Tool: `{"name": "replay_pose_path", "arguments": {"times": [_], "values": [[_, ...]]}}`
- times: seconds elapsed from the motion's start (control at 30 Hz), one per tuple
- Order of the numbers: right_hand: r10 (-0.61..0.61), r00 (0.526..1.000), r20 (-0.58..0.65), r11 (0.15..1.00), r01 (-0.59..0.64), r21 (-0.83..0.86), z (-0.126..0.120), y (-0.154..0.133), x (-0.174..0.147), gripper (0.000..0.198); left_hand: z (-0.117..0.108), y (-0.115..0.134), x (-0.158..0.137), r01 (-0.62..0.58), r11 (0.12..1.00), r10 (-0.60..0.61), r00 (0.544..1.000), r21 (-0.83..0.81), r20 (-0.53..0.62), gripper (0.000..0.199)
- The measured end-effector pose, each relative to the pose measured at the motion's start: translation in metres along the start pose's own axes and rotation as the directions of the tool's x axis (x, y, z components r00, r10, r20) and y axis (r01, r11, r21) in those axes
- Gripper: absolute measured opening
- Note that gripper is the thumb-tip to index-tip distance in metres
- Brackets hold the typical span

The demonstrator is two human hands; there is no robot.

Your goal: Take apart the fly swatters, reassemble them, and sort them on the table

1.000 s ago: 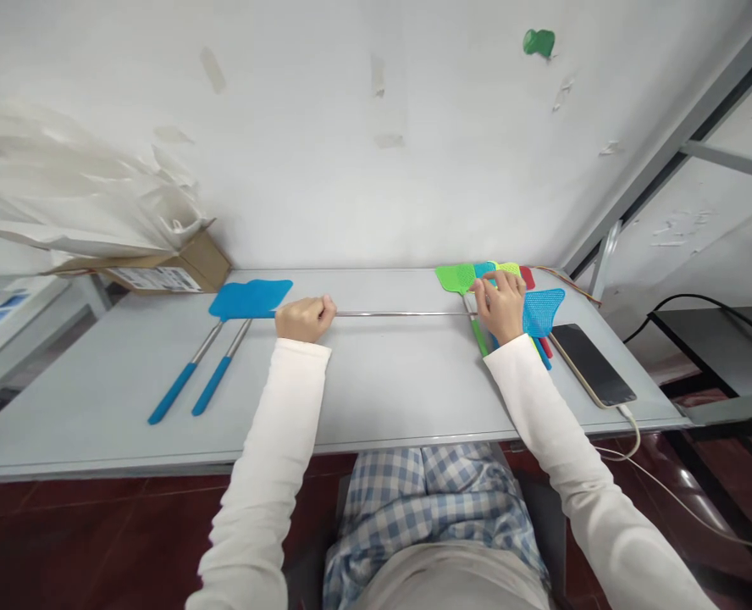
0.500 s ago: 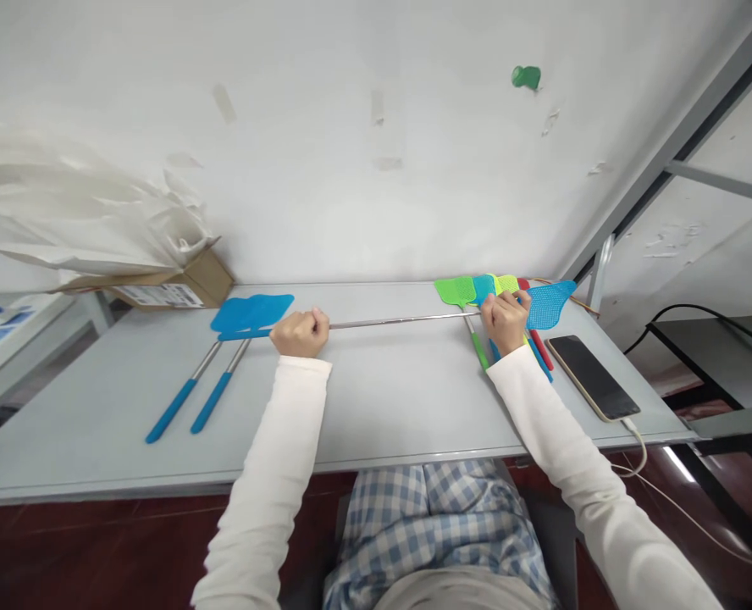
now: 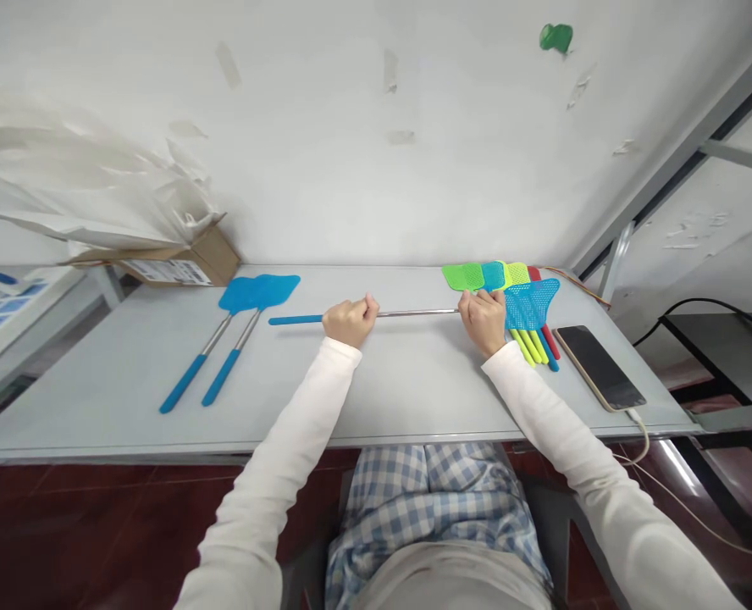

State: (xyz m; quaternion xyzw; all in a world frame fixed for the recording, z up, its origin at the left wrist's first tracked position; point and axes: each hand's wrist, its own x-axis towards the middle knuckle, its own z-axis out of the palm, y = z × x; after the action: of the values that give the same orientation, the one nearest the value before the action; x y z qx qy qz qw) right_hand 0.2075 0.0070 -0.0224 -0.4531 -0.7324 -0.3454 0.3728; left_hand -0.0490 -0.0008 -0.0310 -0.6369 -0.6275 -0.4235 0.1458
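Both my hands grip one blue fly swatter [image 3: 533, 303], held level across the table. My left hand [image 3: 349, 322] is closed round its handle end, with the blue grip sticking out to the left. A thin metal rod runs between my hands. My right hand [image 3: 483, 320] is closed round the shaft beside the perforated blue head, which points right. Two more blue fly swatters lie on the left, one with its handle nearer the left [image 3: 183, 385] and one beside it [image 3: 222, 378], their heads overlapping.
Behind my right hand, several fly swatters lie fanned, including a green one [image 3: 458, 276] and a red one [image 3: 551, 342]. A phone [image 3: 601, 366] with a white cable lies at right. A cardboard box [image 3: 214, 258] stands at the back left, against the wall.
My hands have come closer together, the left moving right and the right slightly left. Less of the rod shows between them. The view has tilted downward slightly.
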Motion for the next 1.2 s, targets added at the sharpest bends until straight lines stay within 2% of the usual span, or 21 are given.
{"name": "replay_pose_path", "arguments": {"times": [0.1, 0.23, 0.3, 0.4, 0.5, 0.67, 0.8, 0.9, 0.97, 1.07, 1.13, 1.2], "values": [[-0.037, 0.999, 0.036, 0.999, 0.036, 0.02, -0.007, 0.015, 0.003, 0.044, -0.003, -0.008, 0.004, 0.022, 1.0, -0.022, 0.999, 0.008, -0.042, 0.047], [-0.035, 0.998, 0.044, 0.999, 0.037, -0.036, -0.017, 0.037, 0.007, 0.033, -0.009, -0.022, 0.009, 0.031, 0.999, -0.029, 0.994, 0.017, -0.101, 0.046], [-0.102, 0.991, 0.081, 0.993, 0.106, -0.044, -0.016, 0.045, 0.008, 0.035, -0.009, -0.024, 0.008, 0.022, 1.0, -0.021, 0.995, 0.01, -0.1, 0.047], [-0.168, 0.972, 0.167, 0.985, 0.173, -0.013, -0.009, 0.051, 0.008, 0.045, -0.006, -0.021, 0.006, 0.002, 1.0, -0.001, 0.997, 0.012, -0.077, 0.047], [-0.116, 0.97, 0.215, 0.993, 0.111, 0.039, -0.004, 0.05, 0.009, 0.05, -0.004, -0.013, 0.003, -0.001, 0.999, 0.003, 0.999, 0.041, -0.042, 0.048], [-0.143, 0.959, 0.245, 0.984, 0.111, 0.14, -0.012, 0.023, 0.013, 0.051, -0.002, 0.017, -0.006, -0.038, 0.997, 0.029, 0.99, 0.063, 0.14, 0.05], [-0.209, 0.931, 0.3, 0.965, 0.146, 0.219, -0.02, -0.016, 0.026, 0.05, 0.0, 0.06, -0.018, -0.053, 0.999, 0.045, 0.934, 0.011, 0.355, 0.048], [-0.226, 0.906, 0.357, 0.966, 0.161, 0.204, -0.02, -0.027, 0.039, 0.049, -0.008, 0.081, -0.017, -0.028, 0.997, 0.057, 0.87, -0.066, 0.49, 0.042], [-0.203, 0.903, 0.378, 0.974, 0.147, 0.17, -0.02, -0.016, 0.045, 0.05, -0.019, 0.08, -0.01, -0.042, 0.981, 0.132, 0.863, -0.191, 0.488, 0.041], [-0.122, 0.922, 0.367, 0.991, 0.091, 0.099, -0.022, 0.015, 0.047, 0.053, -0.038, 0.061, 0.005, -0.209, 0.93, 0.315, 0.876, -0.303, 0.365, 0.036], [-0.075, 0.935, 0.346, 0.997, 0.057, 0.06, -0.023, 0.034, 0.044, 0.054, -0.046, 0.048, 0.01, -0.324, 0.897, 0.422, 0.829, -0.301, 0.366, 0.032], [-0.076, 0.94, 0.334, 0.996, 0.056, 0.069, -0.024, 0.043, 0.041, 0.054, -0.046, 0.043, 0.01, -0.383, 0.883, 0.468, 0.767, -0.272, 0.439, 0.034]]}}
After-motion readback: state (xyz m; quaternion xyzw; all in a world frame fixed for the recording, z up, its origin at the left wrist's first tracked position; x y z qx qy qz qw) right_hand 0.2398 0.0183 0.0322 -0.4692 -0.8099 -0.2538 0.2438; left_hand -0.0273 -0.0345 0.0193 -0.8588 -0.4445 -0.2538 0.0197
